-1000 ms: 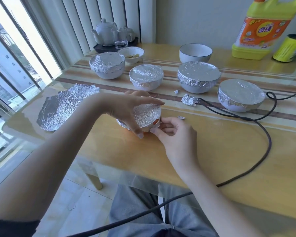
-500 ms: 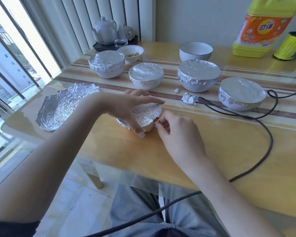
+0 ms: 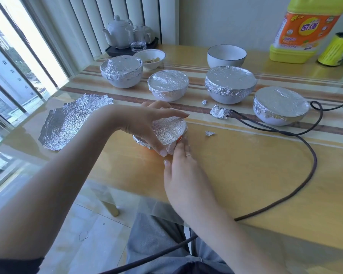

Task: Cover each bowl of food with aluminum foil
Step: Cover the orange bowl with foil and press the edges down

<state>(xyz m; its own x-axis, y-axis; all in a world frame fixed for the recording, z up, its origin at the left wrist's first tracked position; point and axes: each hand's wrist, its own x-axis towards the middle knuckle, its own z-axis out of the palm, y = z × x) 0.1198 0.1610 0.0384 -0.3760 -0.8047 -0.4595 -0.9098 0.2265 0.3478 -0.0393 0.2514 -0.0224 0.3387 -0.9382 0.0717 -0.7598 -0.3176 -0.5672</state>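
Observation:
A small orange bowl [image 3: 181, 139] sits near the table's front edge with crinkled foil [image 3: 169, 130] over its top. My left hand [image 3: 147, 125] grips it from the left, thumb on the near side and fingers over the far rim. My right hand [image 3: 179, 165] presses its fingertips against the foil flap on the bowl's near right side. Behind it stand several foil-covered white bowls [image 3: 230, 82]. Two bowls are uncovered: a small one with food [image 3: 152, 58] and a white one [image 3: 227, 56] further right.
A loose crumpled foil sheet [image 3: 71, 121] lies at the left. Foil scraps [image 3: 218, 112] lie mid-table. A dark cable [image 3: 313, 161] loops across the right side. A detergent bottle [image 3: 303, 30], a yellow can [image 3: 334, 49] and a teapot tray [image 3: 119, 32] stand at the back.
My right hand has slid from the bowl's right side round to its near edge, folding the foil flap down against the bowl. My left hand has kept its grip.

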